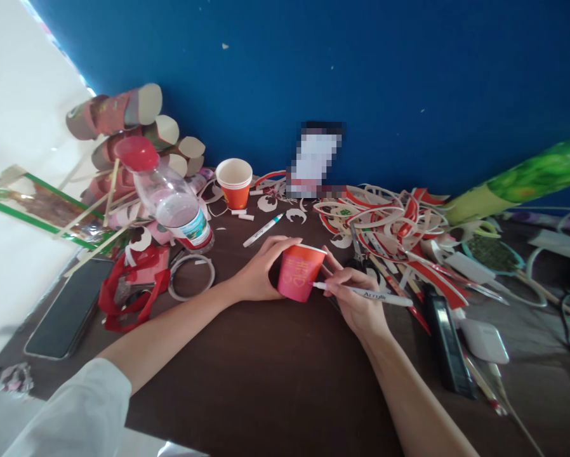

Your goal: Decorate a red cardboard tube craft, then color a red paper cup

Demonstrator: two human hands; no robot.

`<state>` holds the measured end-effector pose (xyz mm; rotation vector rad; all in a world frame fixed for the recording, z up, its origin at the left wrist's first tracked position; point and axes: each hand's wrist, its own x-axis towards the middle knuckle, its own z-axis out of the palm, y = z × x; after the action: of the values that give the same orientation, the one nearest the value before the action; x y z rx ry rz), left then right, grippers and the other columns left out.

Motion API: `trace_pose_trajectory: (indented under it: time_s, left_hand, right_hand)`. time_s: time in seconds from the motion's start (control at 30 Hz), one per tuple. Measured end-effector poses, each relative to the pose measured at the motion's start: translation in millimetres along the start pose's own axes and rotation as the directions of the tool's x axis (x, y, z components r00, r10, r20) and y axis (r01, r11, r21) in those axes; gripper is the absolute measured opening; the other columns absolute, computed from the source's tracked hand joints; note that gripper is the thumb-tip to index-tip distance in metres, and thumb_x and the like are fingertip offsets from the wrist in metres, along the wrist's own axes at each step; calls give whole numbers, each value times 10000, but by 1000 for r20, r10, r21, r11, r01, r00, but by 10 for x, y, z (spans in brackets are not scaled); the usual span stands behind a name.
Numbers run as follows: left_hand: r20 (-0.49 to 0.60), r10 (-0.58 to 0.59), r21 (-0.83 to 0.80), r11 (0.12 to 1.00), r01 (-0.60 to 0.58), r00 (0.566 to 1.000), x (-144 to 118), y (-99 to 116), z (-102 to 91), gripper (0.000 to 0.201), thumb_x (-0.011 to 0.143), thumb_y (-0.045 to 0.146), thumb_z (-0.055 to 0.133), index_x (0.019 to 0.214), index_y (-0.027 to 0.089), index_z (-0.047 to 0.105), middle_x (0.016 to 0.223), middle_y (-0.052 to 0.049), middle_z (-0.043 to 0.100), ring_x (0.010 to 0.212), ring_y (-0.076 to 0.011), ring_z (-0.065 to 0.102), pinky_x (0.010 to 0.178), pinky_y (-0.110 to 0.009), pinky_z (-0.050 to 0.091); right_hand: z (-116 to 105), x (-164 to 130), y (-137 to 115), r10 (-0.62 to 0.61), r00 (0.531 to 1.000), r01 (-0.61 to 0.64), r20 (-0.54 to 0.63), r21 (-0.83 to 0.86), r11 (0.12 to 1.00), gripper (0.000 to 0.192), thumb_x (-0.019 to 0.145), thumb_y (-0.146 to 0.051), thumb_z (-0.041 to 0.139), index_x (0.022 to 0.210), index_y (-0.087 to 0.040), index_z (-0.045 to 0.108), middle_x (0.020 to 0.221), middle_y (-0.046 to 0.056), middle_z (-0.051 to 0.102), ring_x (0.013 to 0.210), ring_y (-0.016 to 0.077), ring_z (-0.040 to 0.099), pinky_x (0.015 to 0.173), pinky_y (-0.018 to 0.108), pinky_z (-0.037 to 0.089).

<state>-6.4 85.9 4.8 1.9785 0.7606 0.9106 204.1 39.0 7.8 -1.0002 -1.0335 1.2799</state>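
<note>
The left hand grips the red paper cup from its left, tilted just above the bench, while the right hand pinches a white marker lying crosswise, tip touching the cup's right wall

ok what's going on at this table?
A person is working on a red paper cup at a dark table. The left hand grips the cup, tilted on its side, while the right hand holds a white marker with its tip against the cup's wall. Paper strip offcuts, another cup, a water bottle and a phone lie around.
</note>
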Motion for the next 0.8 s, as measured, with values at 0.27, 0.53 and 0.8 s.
trace_pose_trajectory:
  time_s: [0.27, 0.53, 0.8]
  left_hand:
    - [11, 5, 23, 1000, -5, 1000, 3, -12, 5, 959, 599, 386, 838, 1409, 267, 338, 1365, -141, 402, 1335, -362, 381, 1115, -556, 327]
    - [13, -3, 3, 1000, 3, 1000, 4, -6, 1, 945, 604, 395, 831, 1401, 260, 342, 1378, -143, 399, 1342, -360, 378, 1115, -554, 338]
    - [19, -7, -30, 1000, 8, 1000, 16, -14, 9, 940, 596, 396, 826, 1385, 265, 333, 1392, -142, 397, 1349, -361, 370, 1109, -546, 342]
  right_hand:
    - [78, 31, -65, 32, 994, -19, -103, 126, 992, 161, 647, -359, 817, 581, -280, 694, 500, -15, 622, 1239, 305, 573, 1107, 545, 341]
    - [76, 35, -29, 63, 990, -51, -126, 99, 994, 162, 634, -363, 822, 580, -281, 694, 497, -5, 623, 1262, 307, 552, 1082, 512, 361]
    - [76, 43, -38, 75, 988, -63, -134, 94, 994, 153, 643, -349, 811, 578, -279, 690, 518, -2, 638, 1268, 306, 547, 1078, 509, 372]
